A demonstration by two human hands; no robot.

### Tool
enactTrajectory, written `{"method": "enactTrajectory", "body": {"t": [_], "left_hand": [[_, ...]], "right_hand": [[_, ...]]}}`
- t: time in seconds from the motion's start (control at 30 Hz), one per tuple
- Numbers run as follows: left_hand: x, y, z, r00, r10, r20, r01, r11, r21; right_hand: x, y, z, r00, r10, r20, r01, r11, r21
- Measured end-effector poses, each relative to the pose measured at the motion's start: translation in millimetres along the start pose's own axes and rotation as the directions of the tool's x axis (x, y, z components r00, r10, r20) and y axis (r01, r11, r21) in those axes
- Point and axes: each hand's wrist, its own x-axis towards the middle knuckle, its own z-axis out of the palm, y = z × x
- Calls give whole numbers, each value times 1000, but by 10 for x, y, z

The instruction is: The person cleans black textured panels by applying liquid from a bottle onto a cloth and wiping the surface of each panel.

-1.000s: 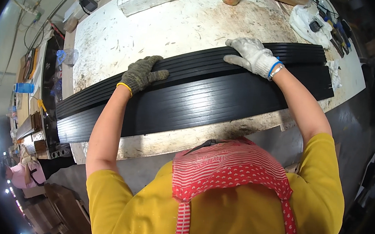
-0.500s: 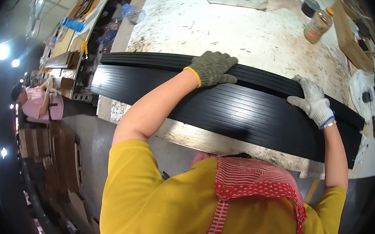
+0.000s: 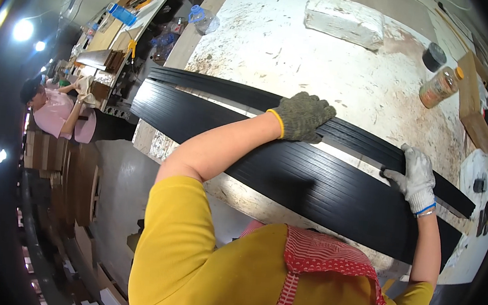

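Two long black pieces with fine grooves lie side by side on the whitish table. The near one is a wide panel (image 3: 333, 189); the far one is a narrower ridged strip (image 3: 367, 142), perhaps several stacked together. A pale gap shows between them. My left hand (image 3: 305, 117), in a dark green knit glove with a yellow cuff, is closed over the far strip near its middle. Toward the right end, my right hand (image 3: 415, 178), in a white glove with a blue cuff, grips that same strip, thumb on its near side. The undersides of the pieces are hidden.
A white-wrapped block (image 3: 345, 21) sits at the table's far side. At far right stand a bottle with an orange cap (image 3: 440, 87), a dark round container (image 3: 434, 57) and a wooden box (image 3: 477, 109). A person in pink (image 3: 61, 114) works at the left.
The far strip has moved away from the near panel, widening the gap. Both hands stay on the strip. The whole view has shifted and turned somewhat.
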Motion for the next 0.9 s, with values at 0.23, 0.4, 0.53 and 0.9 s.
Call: {"method": "enactTrajectory", "body": {"t": [0.23,0.4,0.53,0.9], "left_hand": [[119,-2,138,999,24,27,-25,999,41],[8,-79,274,994,71,-81,-66,996,58],[-9,22,196,980,92,-175,-79,994,78],[-200,-33,365,787,204,-582,-8,947,321]], "right_hand": [[14,96,41,999,-1,54,1,1000,13],[406,-166,-563,942,-49,331,-74,934,350],[1040,9,-290,854,-337,398,129,876,465],[1749,-1003,-313,513,-279,811,-358,789,499]]}}
